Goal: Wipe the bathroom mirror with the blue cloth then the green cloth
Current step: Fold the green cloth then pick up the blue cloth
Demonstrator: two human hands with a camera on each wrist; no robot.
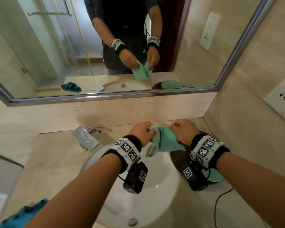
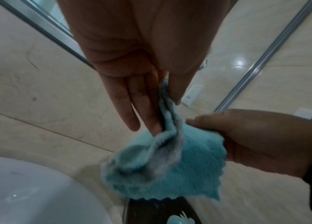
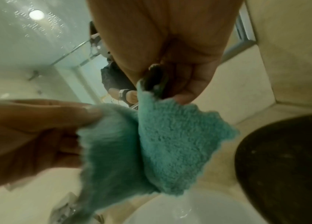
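Observation:
The green cloth [image 1: 164, 142] hangs crumpled between both hands above the counter, below the mirror [image 1: 48, 55]. My left hand [image 1: 150, 131] pinches its left top edge. My right hand [image 1: 173, 126] pinches the right top edge. In the left wrist view the left hand's fingers [image 2: 151, 115] lie straight along a fold of the green cloth [image 2: 185, 166], with the thumb pressing it from the other side. In the right wrist view the right hand [image 3: 163, 92] pinches a corner of the green cloth [image 3: 172, 144]. The blue cloth [image 1: 23, 213] lies bunched on the counter at the near left.
A white basin [image 1: 156, 191] sits under my wrists, with a chrome tap [image 1: 87, 137] behind it. A dark round dish [image 1: 176, 160] holding a pale green object stands right of the basin. Wall sockets [image 1: 281, 99] are on the right wall. A black cable [image 1: 220, 203] crosses the counter.

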